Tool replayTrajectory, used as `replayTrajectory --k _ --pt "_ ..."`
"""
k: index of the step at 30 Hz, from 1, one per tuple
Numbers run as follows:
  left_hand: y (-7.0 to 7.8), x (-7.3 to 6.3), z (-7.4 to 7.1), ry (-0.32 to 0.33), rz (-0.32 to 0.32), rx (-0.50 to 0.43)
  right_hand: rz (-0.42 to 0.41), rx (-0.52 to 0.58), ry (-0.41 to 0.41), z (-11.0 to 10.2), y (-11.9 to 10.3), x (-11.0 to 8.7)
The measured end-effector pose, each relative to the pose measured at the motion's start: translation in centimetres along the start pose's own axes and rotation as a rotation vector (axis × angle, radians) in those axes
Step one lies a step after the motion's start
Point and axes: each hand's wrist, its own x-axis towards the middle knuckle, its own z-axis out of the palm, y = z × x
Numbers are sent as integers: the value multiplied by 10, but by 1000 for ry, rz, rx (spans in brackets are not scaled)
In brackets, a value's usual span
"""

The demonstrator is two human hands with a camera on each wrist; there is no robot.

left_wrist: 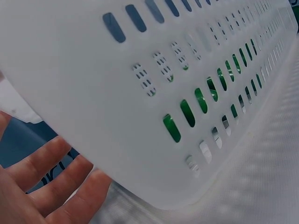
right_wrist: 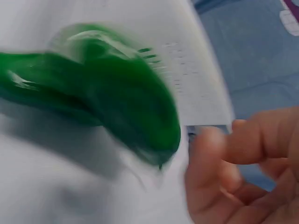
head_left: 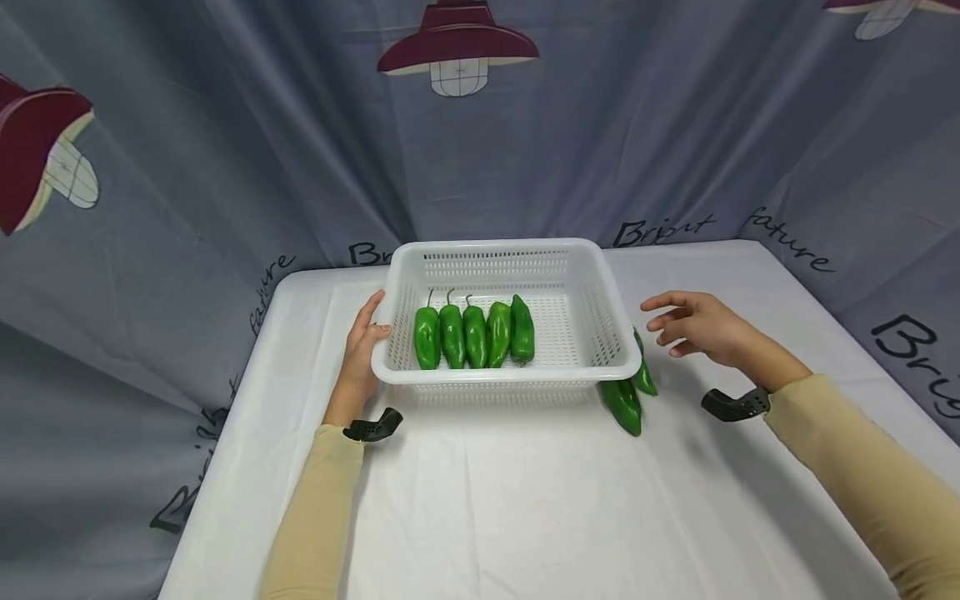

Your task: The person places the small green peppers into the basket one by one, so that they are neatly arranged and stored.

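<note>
Several green chili peppers [head_left: 476, 337] stand in a row, side by side, in the left half of a white slotted plastic basket [head_left: 510, 376]. My left hand [head_left: 358, 354] rests at the basket's left end, thumb by the rim; in the left wrist view its fingers [left_wrist: 70, 186] lie against the outer wall. Past the basket's right end, my right hand [head_left: 697, 327] hovers with loosely bent fingers and holds nothing. Two more green peppers lie near it on the table, a larger one [head_left: 624, 408] and a narrower one [head_left: 645, 379], both partly hidden by the basket's rim.
A white cloth covers the table [head_left: 480, 500]. Grey-blue curtains [head_left: 300, 125] printed with red lamps and lettering close off the back and sides. Each wrist carries a black camera mount, the left one [head_left: 373, 427] near the basket's front corner.
</note>
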Motion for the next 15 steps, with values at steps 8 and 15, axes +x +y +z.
replayTrajectory --k 8,15 --pt "-2 1 0 -20 -4 -17 38 -17 -90 23 15 5" --pt "-1 0 0 -6 -1 -15 14 -185 111 22 18 7"
